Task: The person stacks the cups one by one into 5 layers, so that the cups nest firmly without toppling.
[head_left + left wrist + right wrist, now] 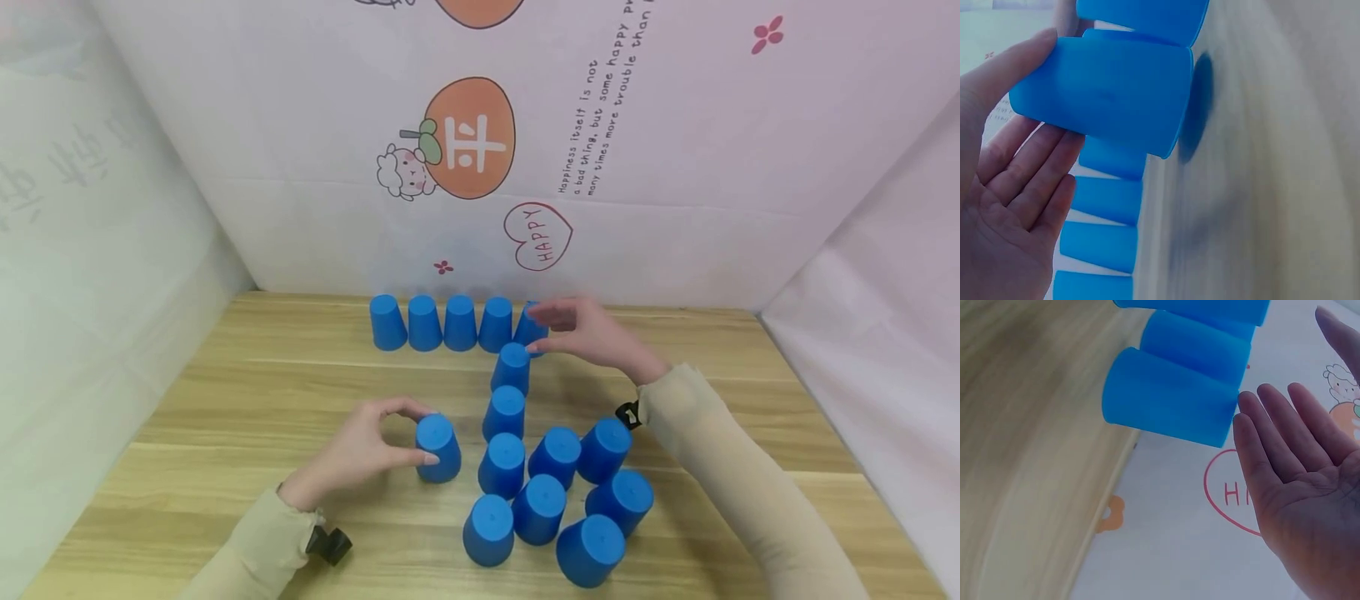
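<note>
Thumb and fingers of my left hand (358, 450) pinch an upside-down blue plastic cup (439, 454) to the left of a column of similar cups. In the left wrist view this held cup (1104, 94) casts a shadow just beyond its rim, close over the table. My right hand (596, 337) reaches to the back, its fingers extended by the right end cup (529, 333) of a row. The thumb is near the top of the column's far cup (512, 372). In the right wrist view, the fingertips overlap the narrow end of a cup (1169, 400).
Several upside-down blue cups form a row along the back of the wooden table (247, 433). Towards the front right stand several more, including a front cup (588, 552) and a cup (619, 500) below my right forearm. A printed white cloth (660, 242) rises behind the table.
</note>
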`<state>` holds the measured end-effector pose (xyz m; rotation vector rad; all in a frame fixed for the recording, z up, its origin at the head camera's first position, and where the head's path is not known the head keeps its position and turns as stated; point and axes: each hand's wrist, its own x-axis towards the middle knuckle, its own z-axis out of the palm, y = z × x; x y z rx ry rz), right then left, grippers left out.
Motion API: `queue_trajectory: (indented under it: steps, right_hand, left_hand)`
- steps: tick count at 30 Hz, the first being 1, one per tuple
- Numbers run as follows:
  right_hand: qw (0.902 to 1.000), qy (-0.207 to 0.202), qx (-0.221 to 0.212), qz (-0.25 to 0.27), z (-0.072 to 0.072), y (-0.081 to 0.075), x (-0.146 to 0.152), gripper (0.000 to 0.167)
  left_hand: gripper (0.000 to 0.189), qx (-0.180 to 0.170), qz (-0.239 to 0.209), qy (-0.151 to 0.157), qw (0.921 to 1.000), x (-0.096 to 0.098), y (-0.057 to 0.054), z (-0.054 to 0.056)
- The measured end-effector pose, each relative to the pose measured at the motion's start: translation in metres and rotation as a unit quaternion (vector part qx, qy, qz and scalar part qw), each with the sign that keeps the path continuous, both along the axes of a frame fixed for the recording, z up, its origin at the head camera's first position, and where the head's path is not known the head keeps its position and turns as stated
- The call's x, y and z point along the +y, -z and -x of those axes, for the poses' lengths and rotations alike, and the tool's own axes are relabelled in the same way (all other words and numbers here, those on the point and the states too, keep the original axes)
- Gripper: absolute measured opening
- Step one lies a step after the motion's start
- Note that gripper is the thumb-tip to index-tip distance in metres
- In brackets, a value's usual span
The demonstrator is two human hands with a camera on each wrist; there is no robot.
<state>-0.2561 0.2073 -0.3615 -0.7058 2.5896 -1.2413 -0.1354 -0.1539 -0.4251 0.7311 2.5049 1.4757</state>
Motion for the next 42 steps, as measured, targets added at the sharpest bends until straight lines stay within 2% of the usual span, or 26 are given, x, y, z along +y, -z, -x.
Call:
queue_trajectory:
  steps: [6, 15, 24, 31, 36, 42]
  right_hand:
    - [1.0000, -0.005, -0.005, -0.007, -0.004, 0.008, -0.002, 0.056]
    - [0.9992, -0.037, -0.011, -0.010, -0.008, 0.018, -0.007, 0.061]
    - [0.9987, -0.050, -0.004, -0.006, -0.010, 0.024, -0.012, 0.051]
    - [0.9987, -0.051, 0.002, -0.004, -0.010, 0.025, -0.013, 0.048]
    - [0.9988, -0.049, 0.003, -0.004, -0.011, 0.026, -0.013, 0.047]
    - [0.9988, -0.048, -0.001, -0.001, -0.012, 0.027, -0.013, 0.045]
  left_hand:
    - [0.048, 0.007, -0.004, -0.043, 0.9990, -0.008, -0.012, 0.006]
    - [0.055, 0.046, -0.045, -0.111, 0.9917, -0.015, -0.028, 0.027]
    - [0.055, 0.099, -0.066, -0.198, 0.9730, -0.015, -0.048, 0.054]
    - [0.055, 0.137, -0.093, -0.232, 0.9584, -0.016, -0.059, 0.080]
    - [0.057, 0.142, -0.084, -0.249, 0.9543, -0.016, -0.067, 0.096]
    - [0.058, 0.114, -0.080, -0.271, 0.9524, -0.014, -0.074, 0.111]
